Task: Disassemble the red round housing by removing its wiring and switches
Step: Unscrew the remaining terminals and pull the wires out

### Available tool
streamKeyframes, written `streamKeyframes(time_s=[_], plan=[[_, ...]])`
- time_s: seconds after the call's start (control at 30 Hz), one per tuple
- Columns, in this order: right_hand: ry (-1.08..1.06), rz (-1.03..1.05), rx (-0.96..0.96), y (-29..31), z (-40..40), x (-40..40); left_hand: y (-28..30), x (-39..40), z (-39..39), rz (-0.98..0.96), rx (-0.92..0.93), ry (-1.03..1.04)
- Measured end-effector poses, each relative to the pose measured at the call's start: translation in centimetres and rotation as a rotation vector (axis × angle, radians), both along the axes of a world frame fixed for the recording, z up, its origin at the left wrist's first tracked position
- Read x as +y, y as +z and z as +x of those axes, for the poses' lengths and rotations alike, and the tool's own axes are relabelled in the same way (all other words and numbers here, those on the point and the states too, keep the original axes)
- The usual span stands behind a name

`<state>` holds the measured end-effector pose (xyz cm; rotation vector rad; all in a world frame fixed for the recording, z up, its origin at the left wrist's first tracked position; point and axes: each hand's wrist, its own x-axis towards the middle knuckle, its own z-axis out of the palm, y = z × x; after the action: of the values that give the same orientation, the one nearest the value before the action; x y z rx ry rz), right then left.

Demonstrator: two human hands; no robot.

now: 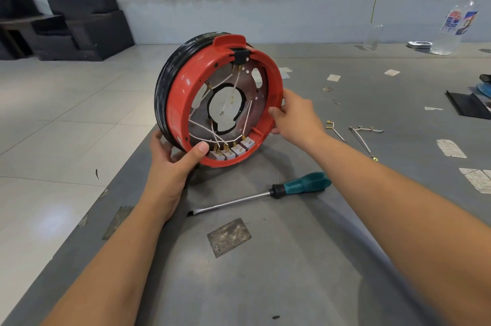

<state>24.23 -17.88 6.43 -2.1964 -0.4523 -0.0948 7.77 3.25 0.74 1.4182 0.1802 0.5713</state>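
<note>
The red round housing stands tilted on its edge on the grey table, its open side facing me, with a black band round its back. White wires with brass terminals cross its inside over a metal plate. Several white switches sit in a row at the bottom rim. My left hand grips the lower left rim, thumb on the red edge. My right hand grips the right rim, thumb inside.
A screwdriver with a green handle lies on the table just in front of the housing. Loose removed wires lie to the right. A plastic bottle and a glass stand far right. The table edge runs diagonally at left.
</note>
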Motion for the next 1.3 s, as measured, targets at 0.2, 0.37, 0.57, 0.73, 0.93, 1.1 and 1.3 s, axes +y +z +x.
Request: streamKeyframes(time_s=[0.2,0.37,0.57,0.73,0.93,1.1,1.3], plan=[[0.048,0.054,0.039,0.8,0.6,0.3,0.4,-0.5,-0.1,0.063,-0.033,0.061],[0.056,-0.134,0.086,0.1,-1.3,-2.4,0.4,-0.6,-0.2,0.095,-0.055,0.072],[0.411,-0.493,0.059,-0.9,-5.4,-8.2,0.6,-0.7,-0.3,0.106,-0.055,0.085],[0.575,-0.597,0.033,-1.7,-5.9,-9.9,0.7,-0.9,-0.4,0.120,-0.046,0.106],[0.562,-0.424,-0.009,-1.7,-5.8,-9.9,0.7,-0.9,-0.4,0.124,-0.039,0.114],[0.466,-0.020,0.162,-0.8,-5.9,-10.3,0.6,-0.7,-0.4,0.127,-0.037,0.122],[0.319,0.533,0.315,-1.1,-6.2,-9.7,0.3,-0.6,-0.3,0.136,-0.046,0.121]])
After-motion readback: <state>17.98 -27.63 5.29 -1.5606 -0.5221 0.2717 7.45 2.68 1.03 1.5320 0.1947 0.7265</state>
